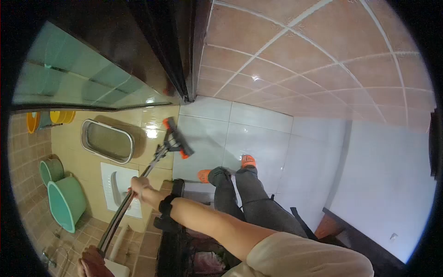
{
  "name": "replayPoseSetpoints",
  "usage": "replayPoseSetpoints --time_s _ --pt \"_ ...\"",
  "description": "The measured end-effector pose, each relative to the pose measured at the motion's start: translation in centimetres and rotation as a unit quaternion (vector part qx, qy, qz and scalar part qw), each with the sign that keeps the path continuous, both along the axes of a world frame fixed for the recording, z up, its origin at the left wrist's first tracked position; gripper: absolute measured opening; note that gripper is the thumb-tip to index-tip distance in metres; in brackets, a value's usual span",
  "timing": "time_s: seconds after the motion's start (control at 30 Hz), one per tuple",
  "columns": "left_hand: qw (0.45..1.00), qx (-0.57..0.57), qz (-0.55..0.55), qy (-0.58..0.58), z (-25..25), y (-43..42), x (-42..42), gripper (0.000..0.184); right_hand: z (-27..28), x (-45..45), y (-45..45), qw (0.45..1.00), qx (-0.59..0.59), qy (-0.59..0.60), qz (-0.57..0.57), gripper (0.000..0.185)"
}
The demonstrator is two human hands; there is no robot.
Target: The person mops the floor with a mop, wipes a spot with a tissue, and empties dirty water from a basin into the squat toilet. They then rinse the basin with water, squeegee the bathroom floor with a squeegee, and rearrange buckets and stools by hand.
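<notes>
A mop [121, 210] with a long metallic pole slants across the left half of the view. Its dark head with orange ends [179, 137] is over the pale floor tiles at the doorway; whether it presses on them I cannot tell. My right hand [140, 187] is wrapped round the middle of the pole, a black band on that wrist. At the bottom left edge, my left hand [93, 263] is closed round the pole's upper end, partly cut off by the frame. An oval grey bucket [131, 148] holding murky water stands left of the mop head.
A white squat toilet [110, 184] is set in the yellowish floor. Green tubs [69, 203] stand by the left wall. A dark door frame [184, 55] and tiled wall [314, 55] bound the doorway. Dark furniture [173, 240] stands beside my legs.
</notes>
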State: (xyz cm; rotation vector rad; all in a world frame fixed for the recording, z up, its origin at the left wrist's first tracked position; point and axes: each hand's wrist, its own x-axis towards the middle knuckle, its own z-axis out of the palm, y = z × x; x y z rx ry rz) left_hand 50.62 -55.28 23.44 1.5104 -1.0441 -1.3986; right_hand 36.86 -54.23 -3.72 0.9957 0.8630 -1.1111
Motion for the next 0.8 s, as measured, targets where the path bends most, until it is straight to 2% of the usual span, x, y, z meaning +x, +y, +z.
replayPoseSetpoints --time_s 0.1,0.27,0.37,0.43,0.47,0.5,0.53,0.57,0.6,0.63,0.7,0.73,0.8 --pt "0.995 -0.096 -0.023 0.001 -0.2 2.5 -4.4 0.023 -1.6 3.4 -1.6 0.998 -0.052 -0.032 0.001 0.016" --pt "0.982 -0.181 -0.048 0.035 0.8 5.2 -7.5 0.024 3.6 4.4 0.0 0.997 -0.065 -0.039 -0.021 0.006" --pt "0.969 -0.219 -0.074 0.085 1.6 5.9 -8.4 0.024 7.7 2.8 4.6 0.991 -0.123 0.038 -0.027 0.008" --pt "0.958 -0.231 -0.099 0.140 1.6 5.9 -8.8 0.025 7.8 -0.2 7.9 0.995 -0.081 0.064 -0.002 0.012" --pt "0.951 -0.226 -0.118 0.173 1.0 5.9 -8.9 0.025 8.7 -3.0 10.0 0.997 -0.005 0.075 -0.016 0.013" --pt "0.945 -0.215 -0.140 0.202 0.0 5.8 -9.0 0.025 5.8 -4.0 11.9 0.993 0.028 0.075 -0.092 0.011" --pt "0.937 -0.189 -0.177 0.232 -1.6 6.2 -9.5 0.025 0.8 -5.3 14.8 0.993 0.017 0.120 -0.008 0.012" --pt "0.926 -0.163 -0.215 0.264 -3.5 6.7 -10.4 0.025 0.0 -8.6 17.3 0.985 0.060 0.124 -0.107 0.015" --pt "0.917 -0.112 -0.260 0.280 -6.2 7.6 -12.0 0.025 -2.6 -11.8 20.1 0.977 0.097 0.180 -0.062 0.016" --pt "0.905 -0.036 -0.333 0.262 -9.2 8.8 -14.2 0.022 -1.9 -14.4 23.1 0.946 0.046 0.279 -0.160 0.017" --pt "0.927 0.111 -0.295 0.205 -13.7 12.4 -19.4 0.018 -14.8 -20.8 30.4 0.956 0.123 0.225 -0.139 0.012" --pt "0.899 0.132 -0.360 0.210 -15.5 13.1 -21.5 0.017 -24.0 -24.6 37.6 0.968 0.138 0.185 -0.097 0.009" --pt "0.848 0.169 -0.462 0.197 -18.7 14.8 -23.9 0.017 -19.2 -27.7 36.5 0.973 0.160 0.152 -0.069 0.007"
